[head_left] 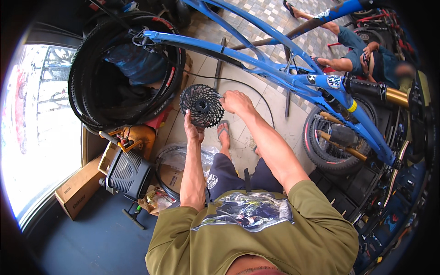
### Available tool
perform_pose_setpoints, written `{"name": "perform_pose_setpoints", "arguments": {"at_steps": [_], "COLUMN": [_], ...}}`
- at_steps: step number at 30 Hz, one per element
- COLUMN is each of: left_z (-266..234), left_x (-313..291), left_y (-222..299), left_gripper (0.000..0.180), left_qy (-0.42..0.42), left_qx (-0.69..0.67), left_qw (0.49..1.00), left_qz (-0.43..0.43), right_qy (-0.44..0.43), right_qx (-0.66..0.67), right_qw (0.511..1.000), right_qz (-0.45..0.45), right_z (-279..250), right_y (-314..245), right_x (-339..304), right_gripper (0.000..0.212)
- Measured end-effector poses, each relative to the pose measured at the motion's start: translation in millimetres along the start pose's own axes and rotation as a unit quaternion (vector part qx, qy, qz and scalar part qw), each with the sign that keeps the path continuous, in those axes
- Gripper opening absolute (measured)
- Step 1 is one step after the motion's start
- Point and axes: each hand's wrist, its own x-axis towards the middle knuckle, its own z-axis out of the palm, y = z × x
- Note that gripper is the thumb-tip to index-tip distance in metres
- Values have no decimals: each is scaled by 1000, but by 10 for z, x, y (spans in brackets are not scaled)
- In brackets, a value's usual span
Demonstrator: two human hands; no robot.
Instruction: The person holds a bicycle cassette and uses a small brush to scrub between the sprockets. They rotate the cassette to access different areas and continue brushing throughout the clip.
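A dark bicycle cassette (202,106) is held up in front of me, its toothed rings facing up toward my view. My left hand (194,130) grips it from below, with the thumb on the near face and the other fingers mostly hidden behind. At its right edge my right hand (237,101) is closed, knuckles up. A short greyish tip shows between those fingers and the cassette; what it belongs to is hidden in the hand. A blue bicycle frame (275,68) crosses the view just beyond my hands.
Black tyres (75,87) hang at the left. Below them stand a dark ribbed machine (128,172) and a cardboard box (78,188). A wheel (316,151) and a tool board (389,224) are at the right. Another person (355,55) sits at the far right.
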Motion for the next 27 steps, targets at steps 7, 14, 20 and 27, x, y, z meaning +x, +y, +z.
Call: {"name": "perform_pose_setpoints", "arguments": {"at_steps": [7, 14, 20, 27], "left_z": [52, 45, -11, -55], "left_x": [-56, -119, -114, -193], "left_y": [36, -14, -1, 160], "left_gripper": [55, 53, 54, 52], "left_qy": [15, 30, 19, -60], "left_qx": [-34, -51, -82, -143], "left_qw": [999, 998, 995, 982], "left_qz": [-20, -35, -49, -105], "right_qy": [-6, -50, -4, -16], "right_qx": [11, -1, 54, 493], "right_qw": [1000, 998, 998, 870], "right_qz": [8, -31, -9, -10], "right_z": [-50, 46, -35, -5], "right_y": [34, 178, 239, 686], "right_x": [-48, 89, -19, -33], "right_gripper": [37, 37, 40, 28]}}
